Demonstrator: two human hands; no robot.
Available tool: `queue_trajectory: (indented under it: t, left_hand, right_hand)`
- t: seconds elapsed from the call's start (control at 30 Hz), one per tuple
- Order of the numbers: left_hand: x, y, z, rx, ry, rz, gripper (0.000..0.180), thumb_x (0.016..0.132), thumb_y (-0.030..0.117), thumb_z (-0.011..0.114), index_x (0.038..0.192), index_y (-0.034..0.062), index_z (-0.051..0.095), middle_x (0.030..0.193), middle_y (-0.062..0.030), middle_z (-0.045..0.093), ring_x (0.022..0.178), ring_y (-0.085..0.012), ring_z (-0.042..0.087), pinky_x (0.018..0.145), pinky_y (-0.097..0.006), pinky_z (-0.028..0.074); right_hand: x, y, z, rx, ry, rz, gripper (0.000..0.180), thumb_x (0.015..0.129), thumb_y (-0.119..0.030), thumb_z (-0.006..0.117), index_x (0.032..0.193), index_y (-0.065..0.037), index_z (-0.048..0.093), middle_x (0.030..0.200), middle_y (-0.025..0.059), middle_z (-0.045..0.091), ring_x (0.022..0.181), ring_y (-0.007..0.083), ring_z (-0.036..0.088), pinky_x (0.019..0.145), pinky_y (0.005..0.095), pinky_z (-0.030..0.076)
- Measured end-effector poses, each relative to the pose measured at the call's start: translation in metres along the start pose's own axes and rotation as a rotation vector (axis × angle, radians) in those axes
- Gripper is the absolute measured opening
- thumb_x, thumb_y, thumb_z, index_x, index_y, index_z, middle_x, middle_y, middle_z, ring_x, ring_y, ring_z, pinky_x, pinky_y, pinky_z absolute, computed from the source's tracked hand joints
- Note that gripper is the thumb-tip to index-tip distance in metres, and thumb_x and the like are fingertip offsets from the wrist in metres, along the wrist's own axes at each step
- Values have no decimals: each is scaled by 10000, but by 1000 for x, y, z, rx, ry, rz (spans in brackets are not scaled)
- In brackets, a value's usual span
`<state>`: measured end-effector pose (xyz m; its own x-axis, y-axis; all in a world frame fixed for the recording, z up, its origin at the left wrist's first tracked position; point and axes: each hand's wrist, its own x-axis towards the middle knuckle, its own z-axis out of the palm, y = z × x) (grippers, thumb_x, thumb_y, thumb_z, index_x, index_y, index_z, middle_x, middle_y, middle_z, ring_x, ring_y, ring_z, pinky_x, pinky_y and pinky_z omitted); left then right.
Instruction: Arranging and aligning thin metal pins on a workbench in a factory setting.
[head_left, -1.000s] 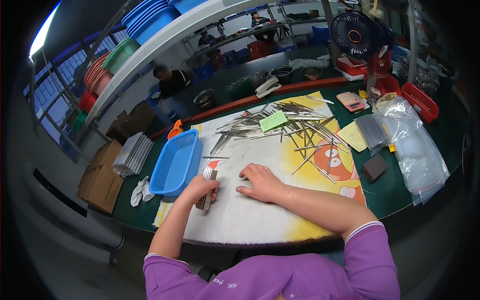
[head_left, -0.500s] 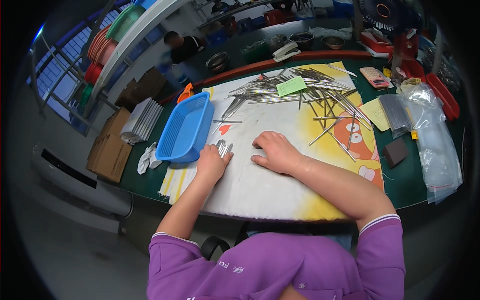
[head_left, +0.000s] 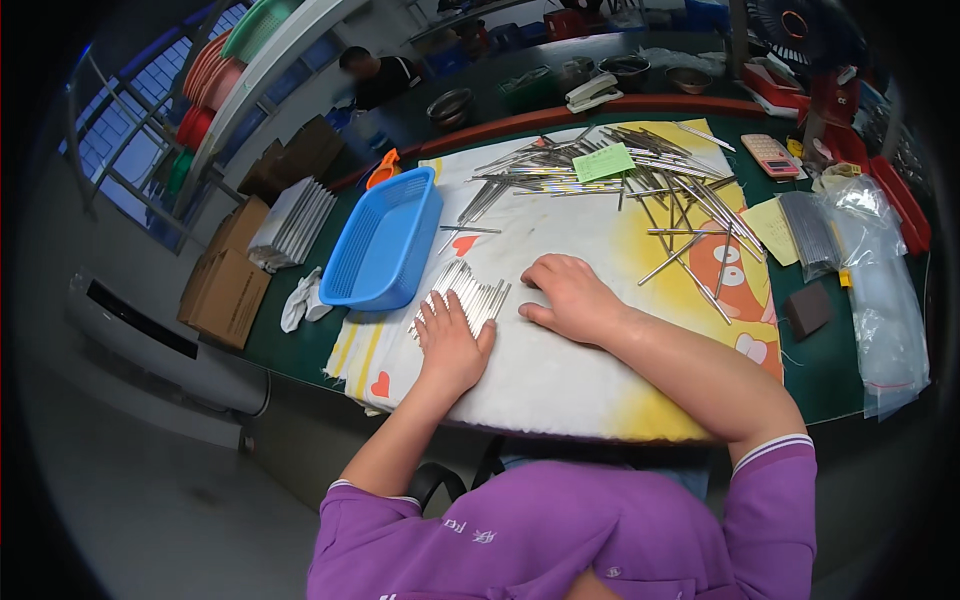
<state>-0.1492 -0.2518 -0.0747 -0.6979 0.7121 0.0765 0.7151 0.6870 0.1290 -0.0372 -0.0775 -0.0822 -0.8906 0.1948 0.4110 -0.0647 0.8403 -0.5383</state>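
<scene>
My left hand [head_left: 455, 347] lies flat with its fingers spread over a row of thin silvery metal rods [head_left: 487, 300] on the white cloth [head_left: 560, 375]. The rods are laid side by side, and my palm and fingers hide part of them. My right hand [head_left: 573, 297] rests on the cloth to the right of the row, fingers curved and thumb apart, with nothing seen in it. Beyond both hands spreads a large loose heap of similar rods [head_left: 540, 170], with a green paper slip [head_left: 604, 162] on top. Left of the row stands a blue plastic basket [head_left: 383, 240].
At right are a pink calculator [head_left: 770, 156], a dark block [head_left: 808, 309] and clear plastic bags [head_left: 875, 290]. A stapler [head_left: 593, 92] lies by the far red ledge. Cardboard boxes [head_left: 225, 295] and a white stack [head_left: 292, 222] stand left. A person [head_left: 380, 78] sits beyond the table.
My left hand has gone from curled over a few rods to spread flat on a fanned-out row of them. My right hand stays about where it was; the view has shifted slightly.
</scene>
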Motion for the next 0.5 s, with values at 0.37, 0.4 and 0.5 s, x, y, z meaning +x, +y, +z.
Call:
queue_trajectory:
  t: [0.37, 0.4, 0.5]
  left_hand:
    - [-25, 53, 13, -133, 38, 159, 673, 814, 221, 421, 1294, -181, 173, 1353, -378, 147, 1288, -502, 91, 1056, -539, 72]
    - [-29, 55, 10, -159, -7, 188, 665, 823, 208, 414, 1301, -174, 153, 1368, -361, 129, 1295, -490, 88, 1065, -521, 74]
    - [-35, 56, 3, -201, -79, 211, 643, 834, 176, 401, 1312, -161, 134, 1382, -344, 113, 1307, -468, 86, 1082, -476, 87]
  right_hand:
    - [0, -7, 3, -45, -188, -216, 439, 827, -180, 494, 1250, -76, 441, 1307, 86, 435, 1261, 285, 333, 1058, 438, 215]
    - [0, -6, 2, -48, -196, -220, 439, 827, -180, 494, 1250, -76, 441, 1307, 86, 435, 1261, 285, 333, 1058, 438, 215]
    - [-1, -5, -1, -103, -217, -222, 454, 829, -194, 483, 1264, -77, 426, 1312, 94, 428, 1270, 286, 323, 1060, 447, 207]
